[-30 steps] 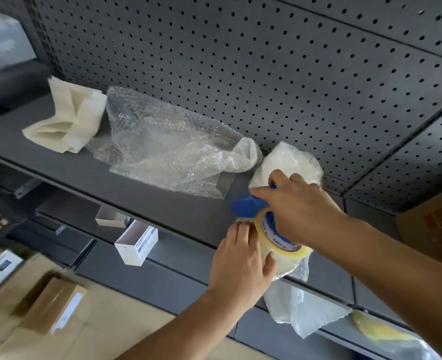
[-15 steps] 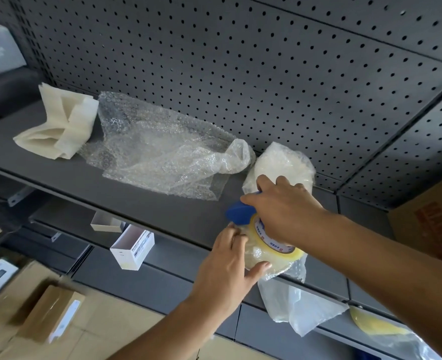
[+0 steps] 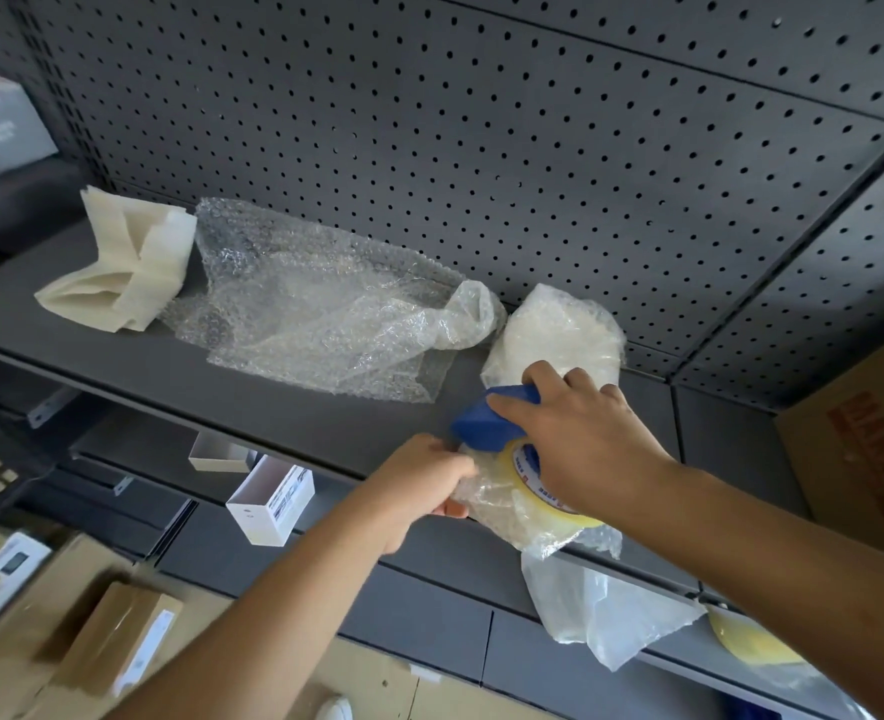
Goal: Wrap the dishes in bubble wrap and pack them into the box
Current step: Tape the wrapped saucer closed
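Gripping the blue tape dispenser (image 3: 486,423) by its handle, the right hand (image 3: 580,449) has its fingers curled round it and holds the tape roll (image 3: 549,498) against a bubble-wrapped dish (image 3: 502,517) at the front edge of the shelf (image 3: 273,407), toward its right end. The left hand (image 3: 419,485) grips the wrap on the left side of the same bundle, fingers curled. A second wrapped bundle (image 3: 554,330) stands just behind, against the pegboard (image 3: 481,148) at the back edge. A loose sheet of bubble wrap (image 3: 315,309) lies mid-shelf, just beside white foam pieces (image 3: 123,272) near the left end. A clear plastic bag (image 3: 596,610) hangs over the front edge below the hands. A cardboard box (image 3: 866,439) sits beyond the right end.
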{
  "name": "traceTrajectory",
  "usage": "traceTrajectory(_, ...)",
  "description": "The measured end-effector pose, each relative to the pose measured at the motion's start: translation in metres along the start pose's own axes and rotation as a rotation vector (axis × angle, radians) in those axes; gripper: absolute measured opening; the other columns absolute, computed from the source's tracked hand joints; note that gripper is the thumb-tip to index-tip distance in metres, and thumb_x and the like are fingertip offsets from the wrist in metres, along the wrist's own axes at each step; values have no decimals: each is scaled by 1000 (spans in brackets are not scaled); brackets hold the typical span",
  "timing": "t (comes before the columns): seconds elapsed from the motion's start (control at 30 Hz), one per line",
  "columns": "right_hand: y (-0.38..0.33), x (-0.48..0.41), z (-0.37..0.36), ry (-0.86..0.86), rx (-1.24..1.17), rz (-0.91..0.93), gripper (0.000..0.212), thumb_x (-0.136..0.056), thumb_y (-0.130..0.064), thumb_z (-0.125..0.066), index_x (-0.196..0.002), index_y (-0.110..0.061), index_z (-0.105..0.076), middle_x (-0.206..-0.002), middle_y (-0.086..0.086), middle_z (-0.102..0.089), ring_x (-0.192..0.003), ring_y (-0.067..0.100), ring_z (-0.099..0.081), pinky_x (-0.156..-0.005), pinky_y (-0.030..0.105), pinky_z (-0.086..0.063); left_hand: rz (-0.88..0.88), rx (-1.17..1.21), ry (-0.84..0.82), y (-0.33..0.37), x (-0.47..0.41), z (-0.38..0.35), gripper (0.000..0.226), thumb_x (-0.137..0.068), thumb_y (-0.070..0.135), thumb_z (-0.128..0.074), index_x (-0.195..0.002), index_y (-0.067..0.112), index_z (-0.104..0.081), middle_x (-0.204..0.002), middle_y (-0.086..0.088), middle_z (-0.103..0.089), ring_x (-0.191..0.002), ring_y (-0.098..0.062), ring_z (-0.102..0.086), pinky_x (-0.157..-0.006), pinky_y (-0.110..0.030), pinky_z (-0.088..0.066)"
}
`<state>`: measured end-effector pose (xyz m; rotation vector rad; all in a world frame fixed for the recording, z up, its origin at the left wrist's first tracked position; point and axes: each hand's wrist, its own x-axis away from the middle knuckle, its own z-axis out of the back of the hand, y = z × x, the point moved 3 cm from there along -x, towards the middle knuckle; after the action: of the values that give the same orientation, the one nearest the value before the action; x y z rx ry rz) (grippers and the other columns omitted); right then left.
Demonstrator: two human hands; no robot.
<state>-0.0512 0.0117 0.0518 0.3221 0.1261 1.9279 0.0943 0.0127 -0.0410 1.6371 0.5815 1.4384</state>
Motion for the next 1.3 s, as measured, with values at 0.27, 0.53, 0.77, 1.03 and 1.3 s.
traceTrajectory(0.27,21,16,-13,104,-182,-25,65,-81,-12,-64,-143,-29,-53,-128,11,-51,-95,38,-56,-76,49,-50,81,6,-165,18,-5,-11,20,-97,8,-55,-113,8,-67,-97,-8,-75,-81,-18,-72,-73,-30,-62)
traceTrajectory(0.53,36,21,-23,161,-265,11,59,-82,-26,-37,-137,-33,-56,-124,6,-53,-87,34,-57,-73,46,-52,26,264,-54,-1,-9,-36,25,-98,5,-57,-121,11,-66,-112,-14,-76,-98,-27,-75,-69,-38,-63)
traceTrajectory(0.77,39,20,-10,-11,-211,72,59,-91,-41,-31,-149,-53,-33,-130,1,-43,-101,31,-57,-89,42,-51,-30,262,123,-4,-8,-46,16,-100,12,-56,-105,21,-68,-97,-3,-77,-88,-19,-74,-62,-32,-61)
traceTrajectory(1.03,42,8,5,-20,-253,82,54,-98,-62,-42,-150,-53,-31,-125,-1,-42,-108,25,-58,-91,30,-42,-64,335,78,-8,-16,-48,21,-98,17,-63,-118,23,-65,-110,-4,-76,-99,-21,-75,-74,-38,-64)
traceTrajectory(1.3,36,7,13,5,-227,60,48,-100,-61,-38,-147,-55,-34,-117,-4,-43,-99,23,-59,-83,30,-42,-80,328,119,-7,-18,-45,10,-96,15,-67,-103,16,-72,-91,-5,-79,-82,-22,-77,-69,-42,-63)
